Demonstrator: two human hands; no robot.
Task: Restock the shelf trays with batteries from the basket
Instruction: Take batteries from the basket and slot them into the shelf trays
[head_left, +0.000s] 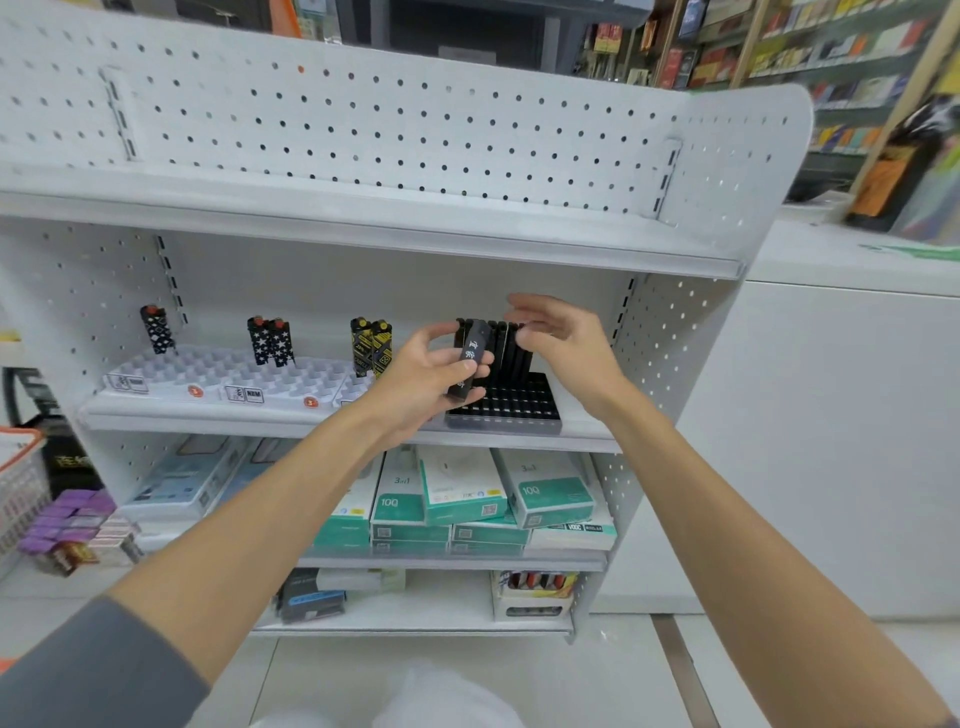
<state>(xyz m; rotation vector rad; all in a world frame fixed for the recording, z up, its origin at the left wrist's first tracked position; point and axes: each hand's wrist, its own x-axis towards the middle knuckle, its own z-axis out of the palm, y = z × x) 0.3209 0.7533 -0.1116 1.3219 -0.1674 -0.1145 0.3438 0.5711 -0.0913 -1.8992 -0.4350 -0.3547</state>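
Shelf's (260, 418) black tray (514, 410) holds rear-row sticks (506, 351); left hand (421, 376) grips another stick (470, 358), right hand (566, 343) spread.

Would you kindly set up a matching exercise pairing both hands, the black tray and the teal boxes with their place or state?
Things:
1. left hand
2. right hand
3. black tray
4. teal boxes

Places or states:
a. stacked on the lower shelf
b. open, holding nothing
c. grips a black battery
d. carries a row of batteries at its back, front slots empty

Pairs: 1-c; 2-b; 3-d; 4-a
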